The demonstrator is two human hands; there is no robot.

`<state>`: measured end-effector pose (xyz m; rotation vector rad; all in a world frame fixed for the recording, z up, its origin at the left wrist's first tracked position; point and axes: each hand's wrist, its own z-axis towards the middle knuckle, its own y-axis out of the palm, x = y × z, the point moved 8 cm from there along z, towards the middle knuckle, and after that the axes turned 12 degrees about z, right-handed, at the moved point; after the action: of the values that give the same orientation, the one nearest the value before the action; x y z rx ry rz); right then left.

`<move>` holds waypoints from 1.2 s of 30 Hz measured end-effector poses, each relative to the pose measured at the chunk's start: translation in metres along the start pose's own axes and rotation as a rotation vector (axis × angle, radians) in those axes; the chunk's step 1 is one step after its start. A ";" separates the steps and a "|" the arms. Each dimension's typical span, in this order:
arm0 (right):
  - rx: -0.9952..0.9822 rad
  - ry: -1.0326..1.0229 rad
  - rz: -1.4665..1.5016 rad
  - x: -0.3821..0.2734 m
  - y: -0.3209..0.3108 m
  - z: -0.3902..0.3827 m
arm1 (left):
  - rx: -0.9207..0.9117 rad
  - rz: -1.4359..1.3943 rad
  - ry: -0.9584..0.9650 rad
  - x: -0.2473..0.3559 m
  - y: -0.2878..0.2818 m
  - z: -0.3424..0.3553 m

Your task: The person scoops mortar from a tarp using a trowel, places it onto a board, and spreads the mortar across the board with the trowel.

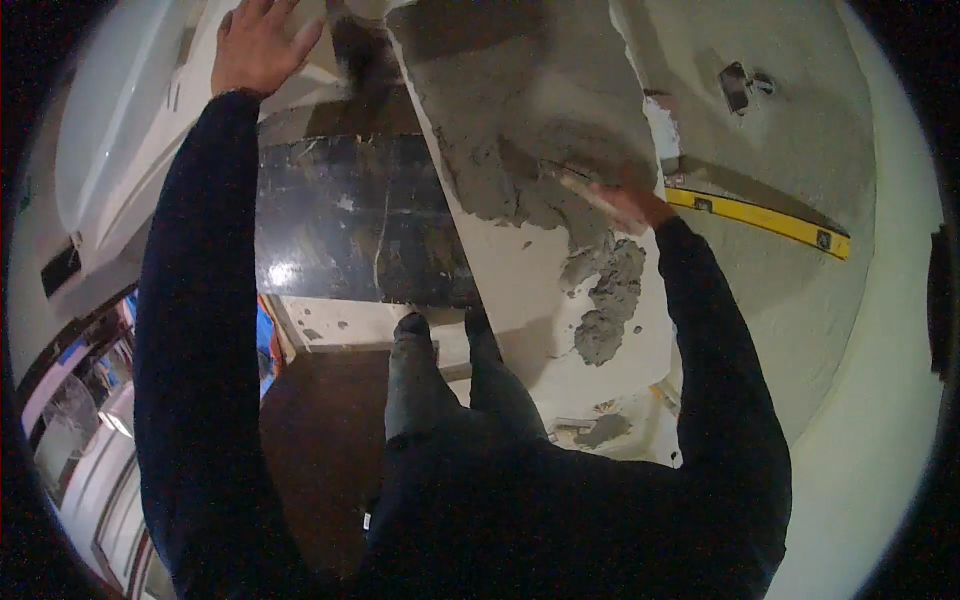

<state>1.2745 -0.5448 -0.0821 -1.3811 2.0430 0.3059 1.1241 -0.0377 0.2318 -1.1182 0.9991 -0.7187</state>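
Observation:
My right hand (635,203) is wrapped round the light handle of a trowel (582,188). Its blade lies on grey wet mortar (570,90) and is hard to make out, being blurred and the same colour. The mortar coats the far part of a pale slab (525,270). Loose lumps of mortar (610,310) sit on the bare part nearer to me. Far to the left, my left hand (260,50) is stretched out with its fingers apart and holds nothing. It appears to rest on a pale ledge beside a white tub-like rim.
A yellow spirit level (760,215) lies right of the slab. Beyond it, a metal wall fitting (742,87) sticks out. A dark shiny panel (350,220) borders the slab on the left. Near my body stands a white container (640,440) with mortar in it.

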 end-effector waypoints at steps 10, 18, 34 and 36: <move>-0.387 0.167 -0.308 0.027 0.088 -0.093 | 0.059 0.067 -0.016 -0.014 -0.002 -0.014; -0.217 -0.468 -1.114 0.028 0.082 -0.111 | 0.083 0.015 -0.019 -0.004 -0.002 -0.013; -0.241 -0.408 -0.823 -0.118 0.077 0.031 | 0.062 0.031 0.000 -0.010 0.000 -0.013; -0.240 -0.207 -0.744 -0.092 0.079 0.015 | 0.071 0.049 0.003 -0.011 -0.003 -0.014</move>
<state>1.2319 -0.4353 -0.0486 -2.0442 1.2369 0.3467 1.1067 -0.0348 0.2356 -1.0281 0.9931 -0.7109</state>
